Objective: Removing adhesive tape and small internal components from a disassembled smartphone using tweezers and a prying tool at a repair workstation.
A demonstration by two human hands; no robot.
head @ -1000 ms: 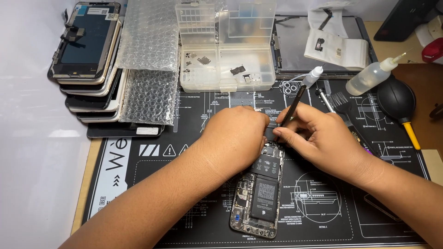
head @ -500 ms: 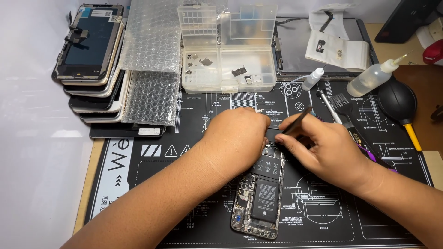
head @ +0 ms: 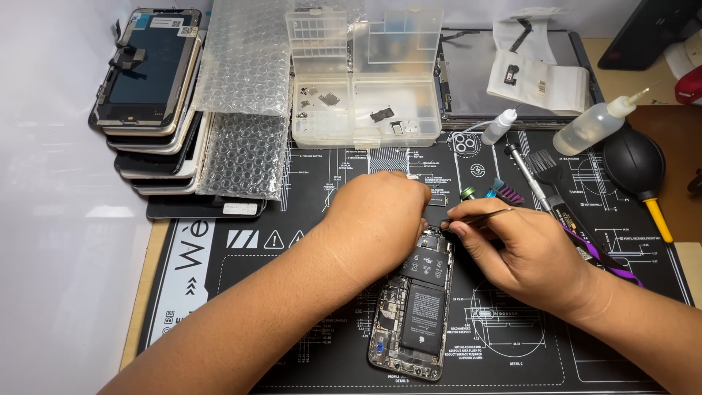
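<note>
Opened phone (head: 412, 314) flat on the black work mat (head: 241, 292): rigid, light, fragile inside, best steadied by its edges. Left hand (head: 376, 219) clasps its top; right hand (head: 530, 252) pinches tweezers (head: 479, 214).

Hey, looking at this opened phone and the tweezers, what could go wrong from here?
The tweezers in the right hand work at the top of the opened phone, close to its black battery; a slip might nick it. The left hand hides that spot, so aim may suffer. Any tiny part dropped on the black mat could be hard to find.
</note>
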